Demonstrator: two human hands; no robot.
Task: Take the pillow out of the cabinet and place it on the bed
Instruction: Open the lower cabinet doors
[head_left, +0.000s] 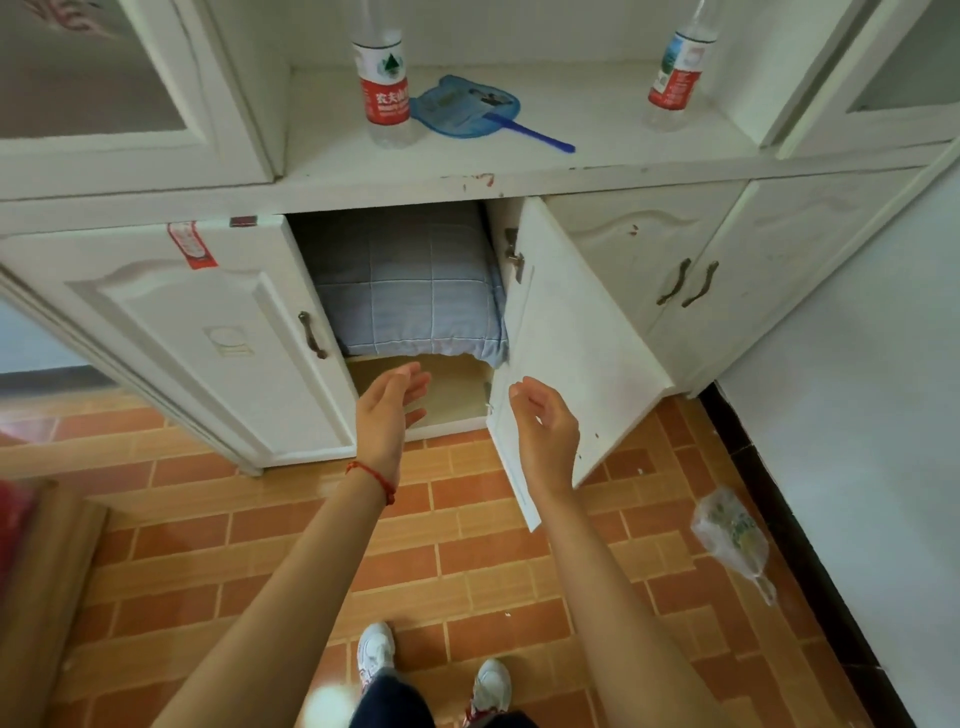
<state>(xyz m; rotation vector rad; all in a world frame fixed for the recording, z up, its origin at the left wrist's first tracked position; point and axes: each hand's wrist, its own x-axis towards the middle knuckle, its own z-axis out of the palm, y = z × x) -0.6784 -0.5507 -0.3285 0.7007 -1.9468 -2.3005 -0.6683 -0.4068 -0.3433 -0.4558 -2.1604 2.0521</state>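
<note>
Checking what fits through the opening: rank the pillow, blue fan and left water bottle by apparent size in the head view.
1. Pillow, clearly the largest.
2. Blue fan and left water bottle: these look about alike, so no ranking; the bottle's top is cut off by the frame.

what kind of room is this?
Probably a bedroom or living area in a home: a white storage cabinet with a blue checked pillow inside, water bottles on its shelf, brick-pattern tile floor.

One pillow (410, 291), one open door (566, 353), three shut doors. Two bottles (382, 85) (675, 73), one fan (467, 106). Three handles (312, 335) (673, 281) (700, 285). Two hands (387, 415) (545, 431), two shoes (375, 652) (491, 686), one bag (732, 540).
</note>
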